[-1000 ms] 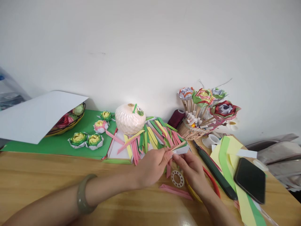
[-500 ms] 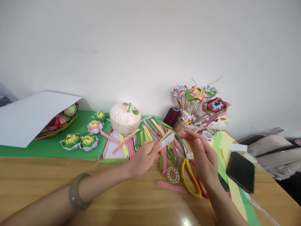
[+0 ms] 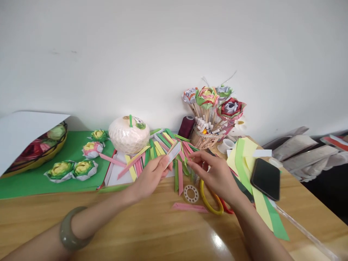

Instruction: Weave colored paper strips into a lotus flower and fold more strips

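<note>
My left hand [image 3: 150,177] pinches a folded white paper strip [image 3: 174,153] and holds it just above the wooden table [image 3: 136,232]. A grey-green bangle [image 3: 69,229] sits on that wrist. My right hand [image 3: 214,174] hovers to the right of the strip with its fingers curled over the pile of folded pink, green and yellow paper strips [image 3: 160,148]. I cannot make out anything in its fingers. Yellow and red scissors [image 3: 210,203] lie under that hand.
A white netted ball [image 3: 129,134] stands behind the pile. Paper lotus flowers [image 3: 72,167] rest on a green sheet [image 3: 35,181]. Paper roses [image 3: 214,101] stand in a basket. A black phone [image 3: 265,178] lies on yellow and green paper. A tape ring [image 3: 191,193] and pink strip [image 3: 190,207] lie nearby.
My right hand has come down from an open, raised pose and curled over the strip pile. The left hand still holds the white strip. The view has swung to the right.
</note>
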### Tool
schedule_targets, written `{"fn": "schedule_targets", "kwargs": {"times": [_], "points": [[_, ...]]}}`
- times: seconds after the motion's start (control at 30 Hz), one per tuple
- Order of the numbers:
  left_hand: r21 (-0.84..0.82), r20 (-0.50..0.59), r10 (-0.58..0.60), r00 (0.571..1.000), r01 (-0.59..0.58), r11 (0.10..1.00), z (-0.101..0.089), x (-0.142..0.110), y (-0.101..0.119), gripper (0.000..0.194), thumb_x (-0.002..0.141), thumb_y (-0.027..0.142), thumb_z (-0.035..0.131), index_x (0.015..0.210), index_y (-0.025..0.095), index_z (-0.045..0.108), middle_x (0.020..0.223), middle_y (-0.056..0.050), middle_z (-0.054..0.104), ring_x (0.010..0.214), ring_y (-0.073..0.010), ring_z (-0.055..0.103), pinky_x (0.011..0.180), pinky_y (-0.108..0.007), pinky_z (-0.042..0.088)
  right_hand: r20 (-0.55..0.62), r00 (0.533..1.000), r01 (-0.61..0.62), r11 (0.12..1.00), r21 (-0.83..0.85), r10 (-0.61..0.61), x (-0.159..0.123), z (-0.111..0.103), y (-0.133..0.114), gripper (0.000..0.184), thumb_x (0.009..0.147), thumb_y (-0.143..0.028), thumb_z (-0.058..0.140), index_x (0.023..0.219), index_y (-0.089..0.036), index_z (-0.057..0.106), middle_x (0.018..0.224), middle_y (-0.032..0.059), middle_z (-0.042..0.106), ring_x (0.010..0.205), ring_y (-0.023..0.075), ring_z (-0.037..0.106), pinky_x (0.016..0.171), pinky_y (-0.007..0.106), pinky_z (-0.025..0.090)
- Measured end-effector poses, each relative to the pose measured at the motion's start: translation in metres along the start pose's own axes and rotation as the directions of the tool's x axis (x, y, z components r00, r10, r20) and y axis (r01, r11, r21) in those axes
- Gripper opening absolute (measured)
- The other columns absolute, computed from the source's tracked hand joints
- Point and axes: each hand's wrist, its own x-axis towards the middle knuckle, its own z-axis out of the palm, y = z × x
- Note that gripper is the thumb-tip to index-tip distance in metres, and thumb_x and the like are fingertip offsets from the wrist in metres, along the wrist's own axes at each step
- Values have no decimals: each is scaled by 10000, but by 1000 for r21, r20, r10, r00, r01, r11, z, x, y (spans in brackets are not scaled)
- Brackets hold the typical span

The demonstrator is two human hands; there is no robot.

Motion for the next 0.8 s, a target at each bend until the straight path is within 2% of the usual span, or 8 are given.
{"fn": "schedule_targets", "kwargs": {"times": [0.1,0.2,0.37,0.53,0.67,0.8], "points": [[0,-17,2,1000,-2,1000,0,1,-1,389,873,510,304,712,177,427,517,78,239,454,-66,214,436,-217,172,32,998,67,979,-192,-62,1,7,7,188,784,-251,591,946,-164,632,652,10,597,600,149,541,550,252,402],[14,-17,0,1000,0,1000,1,2,0,392,872,509,306,712,175,432,518,76,247,457,-67,215,437,-216,172,20,994,106,958,-265,-104,2,12,11,100,796,-218,571,811,-169,657,735,44,599,645,159,554,573,261,407],[-14,-8,13,1000,-14,1000,1,4,3,381,872,497,319,683,178,405,520,75,262,454,-68,221,438,-220,172,17,995,99,992,-82,-98,5,12,12,125,830,-206,527,766,-187,632,777,38,631,678,156,572,615,260,416],[-54,17,22,1000,-21,998,-1,5,0,387,874,502,314,682,178,404,512,74,279,443,-64,233,430,-212,181,71,997,-33,996,84,27,8,9,18,156,830,-262,533,748,-191,644,694,-3,652,631,143,561,593,246,403],[-97,49,22,999,-17,995,0,6,0,391,861,522,327,696,177,409,519,79,276,436,-59,214,421,-206,169,73,993,-99,984,145,89,10,8,21,218,841,-299,502,726,-176,641,656,-11,617,607,130,525,569,239,381],[-85,46,25,999,-21,996,3,6,6,381,853,520,353,710,173,422,528,77,292,448,-61,239,432,-208,187,76,989,-142,962,235,127,11,8,23,201,829,-306,513,758,-166,639,693,0,632,612,124,521,580,239,393]]}}
